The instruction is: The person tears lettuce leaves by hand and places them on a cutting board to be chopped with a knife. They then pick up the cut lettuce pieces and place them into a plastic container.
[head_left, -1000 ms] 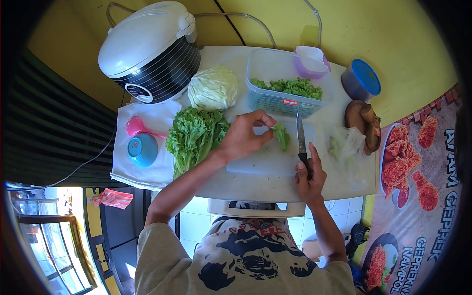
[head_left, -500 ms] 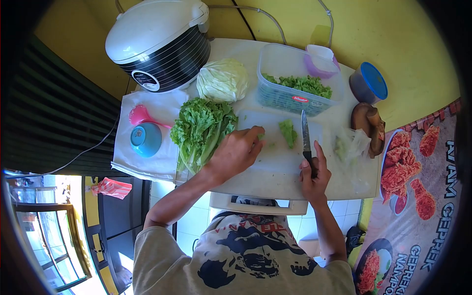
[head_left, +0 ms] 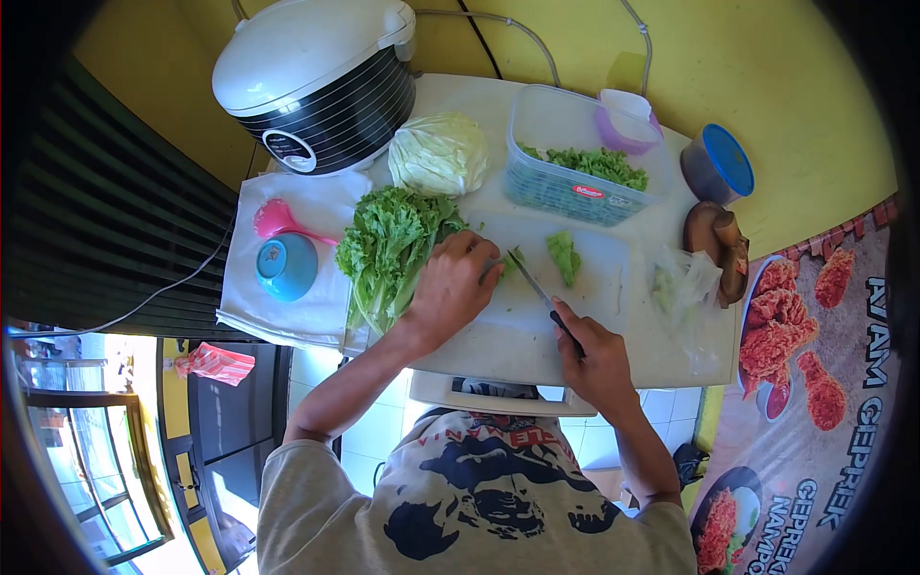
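My right hand (head_left: pixel 594 359) is closed round the black handle of a knife (head_left: pixel 546 299), whose blade slants up and left, its tip near a small green leaf scrap (head_left: pixel 513 259) on the white cutting board (head_left: pixel 599 287). Over the board's left edge, my left hand (head_left: pixel 458 287) has its fingers bent together near that scrap; what they hold, if anything, is hidden. Just left of it lies a bunch of lettuce (head_left: pixel 388 249). A cut lettuce piece (head_left: pixel 564 257) rests on the board, right of the blade.
Behind the board stands a clear container (head_left: pixel 575 201) holding lettuce pieces, beside a cabbage (head_left: pixel 438 155). A rice cooker (head_left: pixel 316 86), blue bowl (head_left: pixel 286 267) and pink ladle (head_left: pixel 278 220) are left. Right are a plastic bag (head_left: pixel 685 287), brown objects (head_left: pixel 714 244) and a blue-lidded tub (head_left: pixel 719 163).
The knife has swung from upright to a leftward slant, its tip now close to my left hand. My right hand has moved slightly left, and my left hand has shifted a little left and up.
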### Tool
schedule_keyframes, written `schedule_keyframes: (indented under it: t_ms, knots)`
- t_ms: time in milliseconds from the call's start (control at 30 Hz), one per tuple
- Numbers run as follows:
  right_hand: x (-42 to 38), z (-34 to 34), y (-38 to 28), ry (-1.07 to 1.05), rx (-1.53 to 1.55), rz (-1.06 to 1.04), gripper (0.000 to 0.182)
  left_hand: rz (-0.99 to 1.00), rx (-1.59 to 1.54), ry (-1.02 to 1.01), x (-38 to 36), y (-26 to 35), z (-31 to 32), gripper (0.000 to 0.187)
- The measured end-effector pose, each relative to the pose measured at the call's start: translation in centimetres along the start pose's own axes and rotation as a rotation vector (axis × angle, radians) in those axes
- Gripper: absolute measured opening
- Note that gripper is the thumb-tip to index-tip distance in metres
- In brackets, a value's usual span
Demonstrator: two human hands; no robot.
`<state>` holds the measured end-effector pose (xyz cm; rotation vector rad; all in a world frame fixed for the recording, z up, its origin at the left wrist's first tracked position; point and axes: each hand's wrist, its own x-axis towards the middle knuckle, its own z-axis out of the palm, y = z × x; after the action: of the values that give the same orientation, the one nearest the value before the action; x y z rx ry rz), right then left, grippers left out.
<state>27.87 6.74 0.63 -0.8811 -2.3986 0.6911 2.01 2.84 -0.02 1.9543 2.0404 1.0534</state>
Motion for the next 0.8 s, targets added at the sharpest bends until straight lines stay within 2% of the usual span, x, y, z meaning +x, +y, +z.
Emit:
schedule_keyframes:
  t_ms: [167, 567, 800]
  knots:
    - [0.3, -0.5, -0.6, -0.062, -0.151, 0.047, 0.052, 0.04, 0.013, 0.011, 0.0, 0.5, -0.5, 0.015]
    - [0.4, -0.9, -0.1, -0.023, -0.144, 0.078, 0.051, 0.122, 0.15, -0.004, -0.8, 0.4, 0.0, 0.027]
    - [0.7, -0.9, -0.5, -0.103, -0.061, 0.041, 0.054, 0.139, 0.174, 0.034, -1.1, 0.4, 0.3, 0.028]
